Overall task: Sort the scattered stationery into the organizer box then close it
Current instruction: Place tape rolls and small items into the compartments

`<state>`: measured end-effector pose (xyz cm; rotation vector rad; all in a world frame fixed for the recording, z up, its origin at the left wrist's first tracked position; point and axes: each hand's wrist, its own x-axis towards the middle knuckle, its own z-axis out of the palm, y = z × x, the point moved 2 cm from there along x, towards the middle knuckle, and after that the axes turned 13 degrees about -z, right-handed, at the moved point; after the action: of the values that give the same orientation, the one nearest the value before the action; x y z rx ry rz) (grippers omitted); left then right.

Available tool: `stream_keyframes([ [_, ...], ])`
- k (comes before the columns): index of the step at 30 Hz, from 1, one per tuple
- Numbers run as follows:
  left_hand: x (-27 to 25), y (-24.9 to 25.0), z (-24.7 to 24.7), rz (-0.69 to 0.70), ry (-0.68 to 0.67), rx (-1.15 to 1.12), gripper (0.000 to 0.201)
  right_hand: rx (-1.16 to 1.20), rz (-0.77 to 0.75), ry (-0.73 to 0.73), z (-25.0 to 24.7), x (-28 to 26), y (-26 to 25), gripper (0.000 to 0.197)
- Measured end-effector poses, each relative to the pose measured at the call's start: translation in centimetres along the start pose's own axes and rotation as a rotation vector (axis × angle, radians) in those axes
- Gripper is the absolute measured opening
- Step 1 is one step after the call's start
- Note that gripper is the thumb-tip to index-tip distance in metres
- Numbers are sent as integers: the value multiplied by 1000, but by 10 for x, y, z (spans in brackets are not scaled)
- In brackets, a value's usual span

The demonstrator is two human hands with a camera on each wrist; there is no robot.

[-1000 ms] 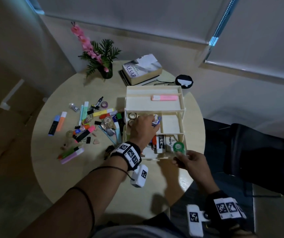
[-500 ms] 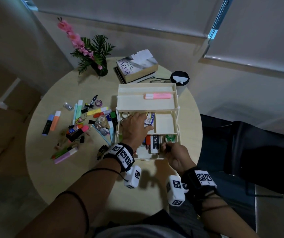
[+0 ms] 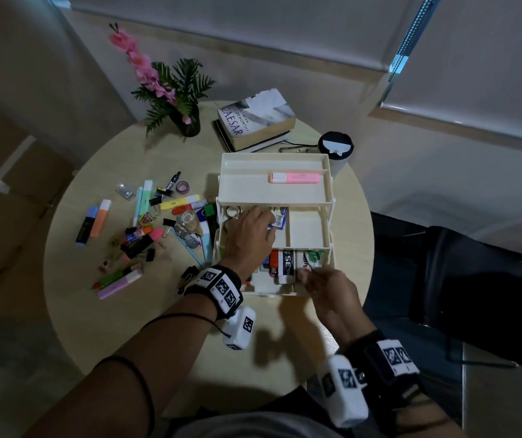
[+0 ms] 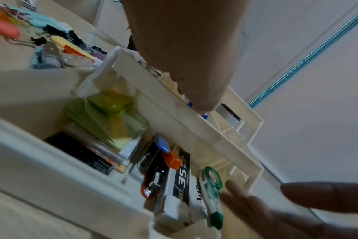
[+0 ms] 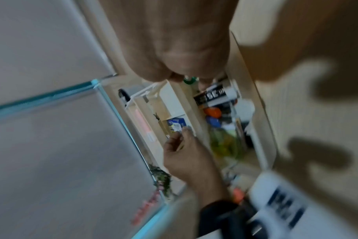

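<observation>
Head view: the tiered organizer box [image 3: 274,197] stands open on the round table [image 3: 158,311]. The left hand [image 3: 248,235] reaches into the middle tray, fingers curled on a small blue-and-white packet [image 3: 280,218]. The right hand [image 3: 329,289] hovers at the bottom tray's right end, fingers loosely spread, just beside the green correction-tape roller [image 4: 213,190] lying there. Loose stationery [image 3: 146,229] remains scattered left of the box.
</observation>
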<state>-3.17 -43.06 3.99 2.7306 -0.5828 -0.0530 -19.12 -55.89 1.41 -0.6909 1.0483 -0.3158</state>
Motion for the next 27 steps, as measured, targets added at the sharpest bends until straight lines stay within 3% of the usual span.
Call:
stream_keyframes([
  [1, -1, 0, 0, 47, 10, 2, 14, -252, -130, -98, 0, -5, -4, 21],
  [4, -2, 1, 2, 169, -6, -7, 16, -1314, -686, -505, -6, -3, -4, 21],
  [6, -3, 2, 0, 190, -47, 4, 21, -1796, -782, -677, -9, 1, 3, 37],
  [8, -7, 1, -1, 212, -73, 40, 28, -1887, -779, -730, -7, 2, 7, 44],
  [12, -18, -5, 0, 240, -84, 96, 38, -1998, -884, -730, -1, 8, 3, 27],
  [18, -19, 5, 3, 215, -116, 248, 60, -1941, -960, -689, -5, 14, 6, 18],
  [20, -20, 8, 3, 198, -143, 251, 62, -1906, -976, -694, -7, 13, 5, 15],
  [24, -23, 7, 4, 149, -211, 195, 60, -1861, -1015, -604, -9, 3, -4, 32],
  [27, -29, -1, 0, 153, -254, 90, 55, -1818, -1041, -578, -3, -15, -13, 32],
])
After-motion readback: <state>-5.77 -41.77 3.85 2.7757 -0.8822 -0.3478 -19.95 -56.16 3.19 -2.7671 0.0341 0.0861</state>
